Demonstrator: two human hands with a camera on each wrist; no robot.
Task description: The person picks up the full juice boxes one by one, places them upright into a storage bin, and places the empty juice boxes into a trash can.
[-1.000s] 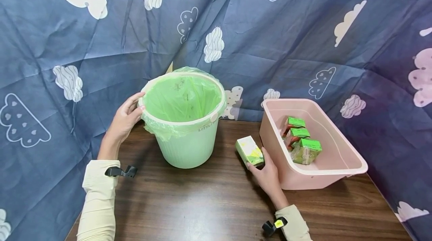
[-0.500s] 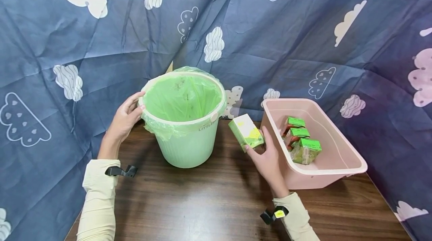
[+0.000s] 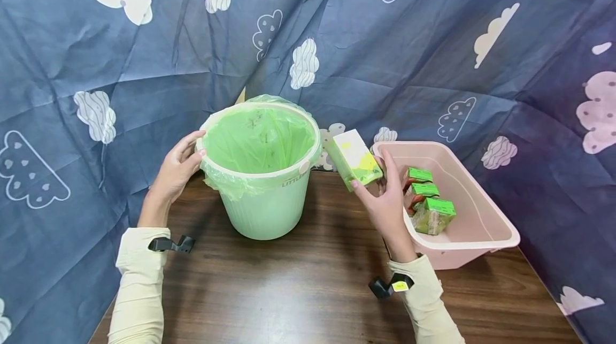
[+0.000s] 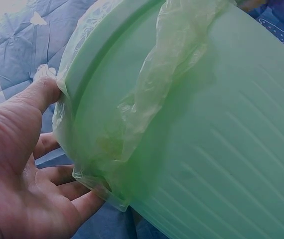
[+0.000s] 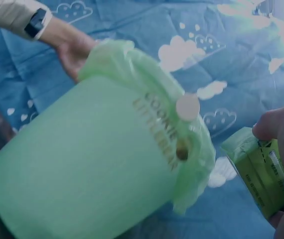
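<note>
A pale green trash bin (image 3: 262, 205) with a green plastic liner (image 3: 260, 140) stands on the table, tilted. My left hand (image 3: 175, 170) grips the left side of its rim; in the left wrist view the thumb (image 4: 45, 92) lies at the rim and the fingers (image 4: 84, 199) reach under the folded bag. Between thumb and fingers, my right hand (image 3: 387, 199) holds a white, yellow and green drink carton (image 3: 356, 159). It hangs above the table, right of the bin and apart from it. The carton's green side (image 5: 259, 181) shows small print in the right wrist view.
A pink plastic tub (image 3: 476, 205) stands right of my right hand, with several green-topped, clear-wrapped boxes (image 3: 433, 215) along its left side. Dark wood table (image 3: 269, 290) lies in front. A blue cloud-print cloth (image 3: 385, 66) hangs behind.
My right hand has lifted the drink carton off the table, up and slightly away from me, to about the height of the bin's rim. The left hand stays on the rim.
</note>
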